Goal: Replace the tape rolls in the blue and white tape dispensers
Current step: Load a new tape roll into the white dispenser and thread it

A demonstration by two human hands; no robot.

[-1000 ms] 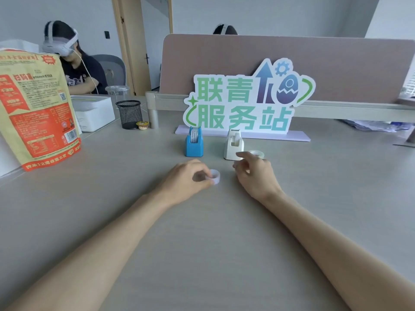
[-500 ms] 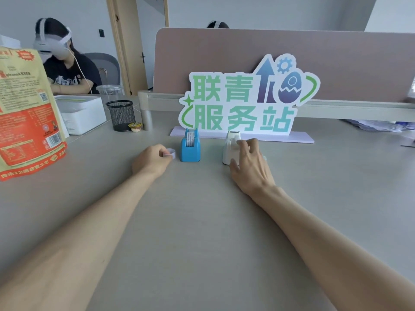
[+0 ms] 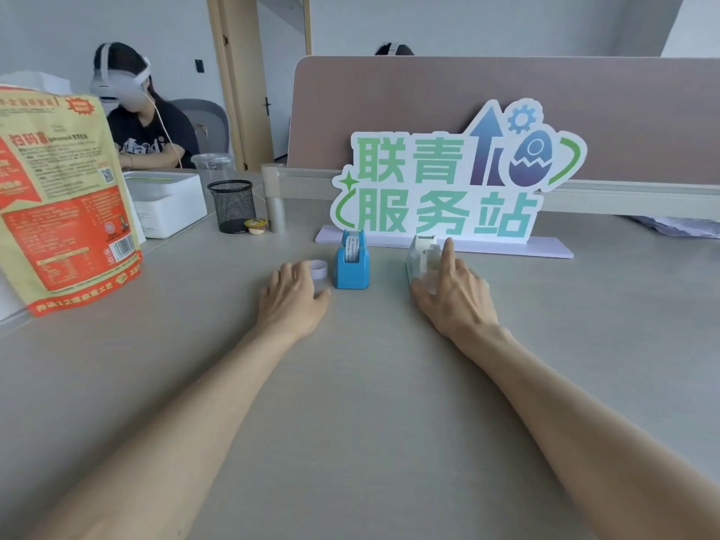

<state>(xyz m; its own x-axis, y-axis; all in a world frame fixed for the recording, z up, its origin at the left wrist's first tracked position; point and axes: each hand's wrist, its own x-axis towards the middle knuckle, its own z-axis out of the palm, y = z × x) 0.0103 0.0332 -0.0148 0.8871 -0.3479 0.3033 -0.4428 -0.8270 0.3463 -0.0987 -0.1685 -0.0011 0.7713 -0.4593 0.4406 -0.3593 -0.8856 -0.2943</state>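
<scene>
Head view: left hand (image 3: 293, 297) pinches a white tape roll (image 3: 319, 268) just left of the blue dispenser (image 3: 351, 260); right hand (image 3: 454, 291), index raised, apparently grips the white dispenser (image 3: 421, 254).

Both bare forearms stretched forward, left hand (image 3: 293, 296) palm down, fingers curled, right hand (image 3: 454, 292) index finger extended

I sit at a pale grey desk (image 3: 350, 383) under soft, even light. Across from me a mauve divider panel (image 3: 487, 91) runs along a light rail. Behind it the walls (image 3: 467, 21) are plain white-grey. To the left stands a wooden door frame (image 3: 230, 79), with a light-coloured door (image 3: 272, 91) inside it. Further left, a grey office chair (image 3: 210, 118) stands against the wall.
</scene>
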